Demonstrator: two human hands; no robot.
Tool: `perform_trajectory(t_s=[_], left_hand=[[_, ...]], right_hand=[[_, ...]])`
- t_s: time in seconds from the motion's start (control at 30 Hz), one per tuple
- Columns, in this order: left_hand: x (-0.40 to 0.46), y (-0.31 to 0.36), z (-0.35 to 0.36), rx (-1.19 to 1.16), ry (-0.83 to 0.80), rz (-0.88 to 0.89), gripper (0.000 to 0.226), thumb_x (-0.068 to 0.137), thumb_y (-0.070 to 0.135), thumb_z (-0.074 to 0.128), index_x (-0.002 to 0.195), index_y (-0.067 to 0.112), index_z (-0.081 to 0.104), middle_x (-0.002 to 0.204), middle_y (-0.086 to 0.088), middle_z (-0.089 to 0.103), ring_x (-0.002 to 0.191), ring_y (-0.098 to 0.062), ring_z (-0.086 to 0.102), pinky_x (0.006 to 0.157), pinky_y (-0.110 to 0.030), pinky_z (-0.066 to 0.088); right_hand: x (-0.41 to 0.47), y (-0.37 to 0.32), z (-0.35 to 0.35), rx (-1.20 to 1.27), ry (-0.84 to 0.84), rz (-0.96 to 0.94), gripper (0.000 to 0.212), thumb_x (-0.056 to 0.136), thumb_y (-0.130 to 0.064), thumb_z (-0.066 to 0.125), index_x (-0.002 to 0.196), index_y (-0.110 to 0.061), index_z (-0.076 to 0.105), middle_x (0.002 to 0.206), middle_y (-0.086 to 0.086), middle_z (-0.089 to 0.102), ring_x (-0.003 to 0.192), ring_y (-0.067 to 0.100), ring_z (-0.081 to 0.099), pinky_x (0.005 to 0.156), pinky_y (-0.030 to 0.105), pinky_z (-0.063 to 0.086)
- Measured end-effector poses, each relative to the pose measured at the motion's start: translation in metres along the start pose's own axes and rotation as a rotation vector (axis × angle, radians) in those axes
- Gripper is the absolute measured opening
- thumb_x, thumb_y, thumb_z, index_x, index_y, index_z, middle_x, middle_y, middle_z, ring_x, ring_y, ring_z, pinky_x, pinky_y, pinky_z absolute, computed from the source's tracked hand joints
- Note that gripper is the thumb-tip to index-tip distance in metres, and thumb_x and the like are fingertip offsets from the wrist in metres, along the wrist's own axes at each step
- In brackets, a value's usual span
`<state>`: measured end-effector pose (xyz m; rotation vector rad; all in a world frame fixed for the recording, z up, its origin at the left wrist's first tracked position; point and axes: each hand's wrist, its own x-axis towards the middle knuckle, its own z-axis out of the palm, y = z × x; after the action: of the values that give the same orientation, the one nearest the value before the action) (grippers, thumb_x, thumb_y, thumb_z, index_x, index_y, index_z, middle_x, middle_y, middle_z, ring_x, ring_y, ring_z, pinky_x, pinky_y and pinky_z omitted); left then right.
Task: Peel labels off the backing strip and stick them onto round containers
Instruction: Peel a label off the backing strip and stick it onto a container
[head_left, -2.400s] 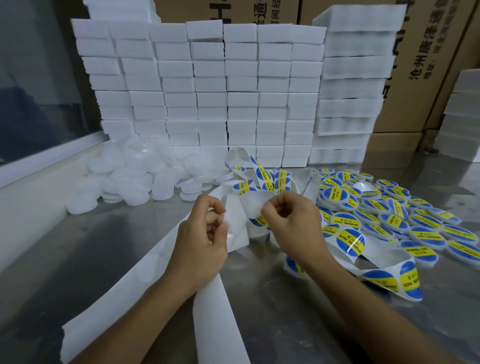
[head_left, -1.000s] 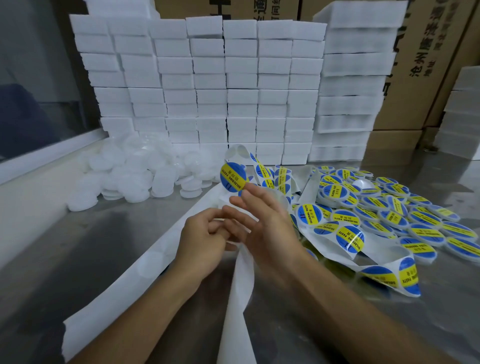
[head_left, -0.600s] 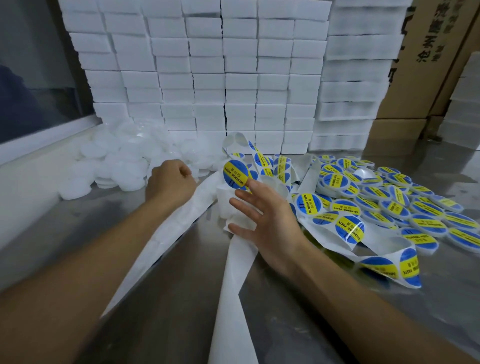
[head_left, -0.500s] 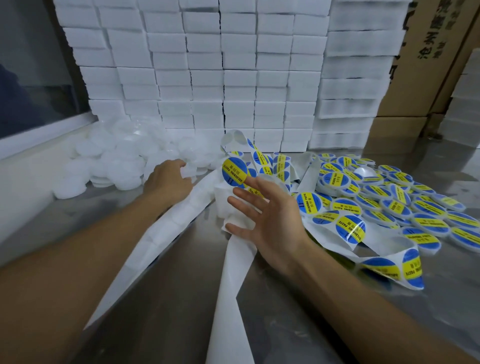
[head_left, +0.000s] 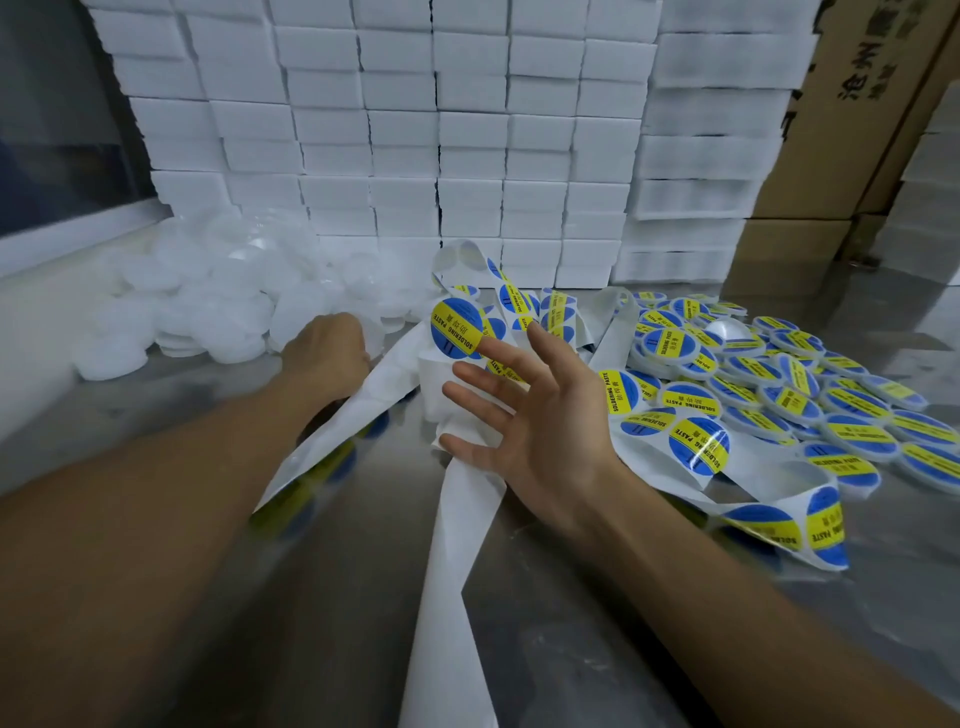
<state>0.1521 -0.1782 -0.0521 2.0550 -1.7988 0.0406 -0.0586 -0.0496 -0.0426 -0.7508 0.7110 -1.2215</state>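
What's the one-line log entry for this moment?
left hand: reaching into blank containers | right hand: open, peeled label stuck on fingertip | labelled containers: piled right

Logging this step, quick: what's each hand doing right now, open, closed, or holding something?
Left hand: reaching into the plain white containers; grip hidden, cannot tell.
Right hand: open, fingers spread, a peeled label stuck on one fingertip.

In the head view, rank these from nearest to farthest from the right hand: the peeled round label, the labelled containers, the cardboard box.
From the right hand:
1. Peeled round blue-and-yellow label, stuck on its fingertip.
2. Pile of labelled round containers, to the right.
3. Brown cardboard box, back right.
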Motion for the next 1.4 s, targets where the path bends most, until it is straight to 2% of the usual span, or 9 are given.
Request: perform_trajectory(t_s=[0.13, 0.23, 0.4, 0.6, 0.7, 0.83, 1.0, 1.17, 1.4], left_hand=[[-0.011, 0.009, -0.015, -0.108, 0.022, 0.022, 0.009, 0.088, 0.003, 0.048, 0.079, 0.005, 0.052, 0.088, -0.015, 0.057, 0.091, -0.032, 0.052, 0.07, -0.039, 0.044], [-0.028, 0.018, -0.034, -0.329, 0.037, -0.053, 0.009, 0.093, 0.009, 0.043, 0.097, 0.007, 0.051, 0.091, -0.013, 0.048, 0.099, -0.031, 0.044, 0.084, -0.042, 0.041], [-0.069, 0.03, -0.061, -0.764, 0.097, -0.102, 0.016, 0.102, 0.021, 0.035, 0.098, 0.013, 0.048, 0.084, 0.0, 0.051, 0.079, -0.024, 0.056, 0.063, -0.03, 0.042], [-0.123, 0.055, -0.062, -1.357, -0.041, -0.14, 0.024, 0.105, 0.018, 0.036, 0.1, 0.006, 0.056, 0.1, -0.015, 0.067, 0.07, -0.022, 0.073, 0.056, -0.028, 0.057], [-0.137, 0.058, -0.051, -1.444, -0.115, -0.186, 0.022, 0.105, 0.017, 0.04, 0.11, 0.0, 0.054, 0.108, -0.021, 0.067, 0.084, -0.028, 0.074, 0.069, -0.036, 0.061], [-0.144, 0.052, -0.047, -1.576, -0.214, -0.221, 0.017, 0.095, -0.002, 0.054, 0.112, -0.002, 0.057, 0.099, -0.02, 0.073, 0.085, -0.026, 0.074, 0.073, -0.035, 0.061], [-0.148, 0.046, -0.041, -1.728, -0.256, -0.253, 0.018, 0.09, -0.008, 0.057, 0.108, -0.006, 0.062, 0.09, -0.017, 0.075, 0.086, -0.026, 0.074, 0.072, -0.032, 0.061], [-0.142, 0.04, -0.037, -1.817, -0.199, -0.345, 0.013, 0.088, -0.011, 0.058, 0.094, -0.002, 0.065, 0.083, -0.015, 0.076, 0.079, -0.025, 0.075, 0.063, -0.03, 0.06], [-0.14, 0.032, -0.03, -1.848, -0.145, -0.405, 0.013, 0.083, -0.01, 0.064, 0.092, -0.001, 0.063, 0.082, -0.015, 0.076, 0.08, -0.027, 0.075, 0.064, -0.033, 0.061]], right_hand=[[-0.001, -0.001, 0.001, -0.01, 0.002, -0.004, 0.047, 0.087, -0.051, 0.057, 0.114, -0.016, 0.071, 0.118, 0.01, 0.071, 0.107, 0.024, 0.07, 0.099, 0.059, 0.045], [-0.002, -0.001, 0.002, -0.018, 0.01, -0.006, 0.045, 0.087, -0.05, 0.057, 0.113, -0.016, 0.072, 0.119, 0.01, 0.07, 0.108, 0.024, 0.069, 0.099, 0.059, 0.045], [-0.002, -0.001, 0.003, -0.033, 0.023, -0.016, 0.036, 0.087, -0.047, 0.06, 0.11, -0.021, 0.073, 0.117, 0.008, 0.071, 0.108, 0.022, 0.069, 0.098, 0.058, 0.047], [-0.004, 0.006, 0.007, -0.19, 0.013, -0.124, 0.038, 0.075, -0.03, 0.08, 0.109, -0.035, 0.065, 0.105, -0.004, 0.075, 0.104, 0.013, 0.07, 0.09, 0.048, 0.054], [-0.006, 0.011, 0.007, -0.227, 0.017, -0.178, 0.043, 0.077, -0.011, 0.081, 0.11, -0.031, 0.063, 0.095, 0.004, 0.075, 0.089, 0.016, 0.073, 0.081, 0.044, 0.057], [-0.008, 0.009, 0.008, -0.21, 0.046, -0.206, 0.045, 0.079, 0.0, 0.076, 0.11, -0.026, 0.059, 0.09, 0.007, 0.076, 0.084, 0.022, 0.074, 0.093, 0.051, 0.054], [-0.01, 0.011, 0.01, -0.209, 0.088, -0.215, 0.043, 0.078, -0.003, 0.078, 0.11, -0.026, 0.061, 0.098, 0.013, 0.075, 0.09, 0.024, 0.073, 0.091, 0.05, 0.054], [0.0, 0.011, 0.003, -0.084, 0.177, -0.139, 0.015, 0.087, -0.025, 0.073, 0.101, -0.02, 0.067, 0.104, 0.004, 0.071, 0.092, 0.02, 0.073, 0.078, 0.044, 0.061], [0.0, 0.008, -0.002, -0.097, 0.126, -0.109, 0.01, 0.083, -0.016, 0.076, 0.074, -0.017, 0.079, 0.1, 0.002, 0.076, 0.106, 0.017, 0.067, 0.081, 0.045, 0.06]])
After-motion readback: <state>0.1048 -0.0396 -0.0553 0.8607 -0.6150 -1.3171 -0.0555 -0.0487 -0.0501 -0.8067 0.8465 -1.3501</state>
